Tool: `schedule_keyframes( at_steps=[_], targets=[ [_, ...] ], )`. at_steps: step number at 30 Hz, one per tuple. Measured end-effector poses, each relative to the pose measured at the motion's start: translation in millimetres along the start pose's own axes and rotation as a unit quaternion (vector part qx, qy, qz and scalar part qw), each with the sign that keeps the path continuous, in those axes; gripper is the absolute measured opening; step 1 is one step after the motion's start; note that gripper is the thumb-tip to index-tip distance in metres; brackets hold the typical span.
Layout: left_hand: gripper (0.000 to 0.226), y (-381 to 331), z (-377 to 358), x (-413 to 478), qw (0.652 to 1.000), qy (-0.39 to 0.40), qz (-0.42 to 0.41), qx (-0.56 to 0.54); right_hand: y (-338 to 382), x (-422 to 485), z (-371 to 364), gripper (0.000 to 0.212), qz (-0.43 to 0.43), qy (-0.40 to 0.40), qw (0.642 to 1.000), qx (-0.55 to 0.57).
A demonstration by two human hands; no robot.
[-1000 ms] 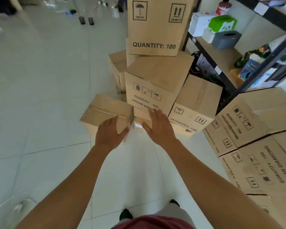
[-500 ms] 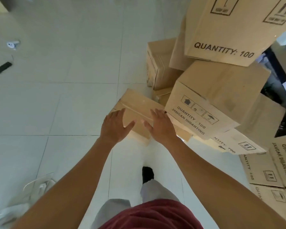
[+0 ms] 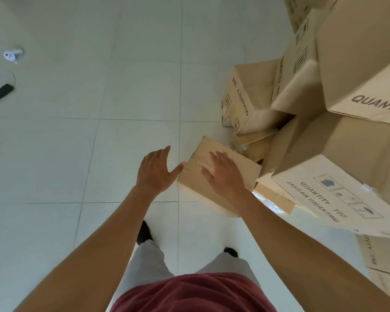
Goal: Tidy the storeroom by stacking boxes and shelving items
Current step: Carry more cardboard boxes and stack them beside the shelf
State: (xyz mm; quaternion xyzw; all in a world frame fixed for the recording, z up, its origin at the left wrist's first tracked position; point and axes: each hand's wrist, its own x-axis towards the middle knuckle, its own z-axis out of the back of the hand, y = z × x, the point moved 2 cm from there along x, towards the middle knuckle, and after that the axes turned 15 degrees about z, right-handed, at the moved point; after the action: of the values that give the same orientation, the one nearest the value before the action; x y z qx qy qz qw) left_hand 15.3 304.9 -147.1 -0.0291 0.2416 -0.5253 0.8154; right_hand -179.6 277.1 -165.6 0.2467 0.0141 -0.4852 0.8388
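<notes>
Fingers on both hands are spread straight, gripping nothing: right hand is over the small cardboard box on the tiled floor, left hand just off its left corner, big carton pile crowding its right side

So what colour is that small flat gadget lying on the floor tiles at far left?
The gadget is black; the head view shows it best.

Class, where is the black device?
In the head view, far left: the black device lies on the floor tiles, just below a small white object.
</notes>
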Motion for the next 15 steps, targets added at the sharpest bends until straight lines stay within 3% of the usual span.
schedule_keyframes(
  at_steps=[7,15],
  targets=[
    [0.076,39,47,101,0.988,0.066,-0.115,0.082,52,67,-17,0.066,-0.138,-0.047,0.988,0.051],
    [0.076,-13,48,213,0.949,0.112,-0.257,0.147,31,139,-27,0.069,-0.262,-0.135,0.948,0.121]
  ],
)
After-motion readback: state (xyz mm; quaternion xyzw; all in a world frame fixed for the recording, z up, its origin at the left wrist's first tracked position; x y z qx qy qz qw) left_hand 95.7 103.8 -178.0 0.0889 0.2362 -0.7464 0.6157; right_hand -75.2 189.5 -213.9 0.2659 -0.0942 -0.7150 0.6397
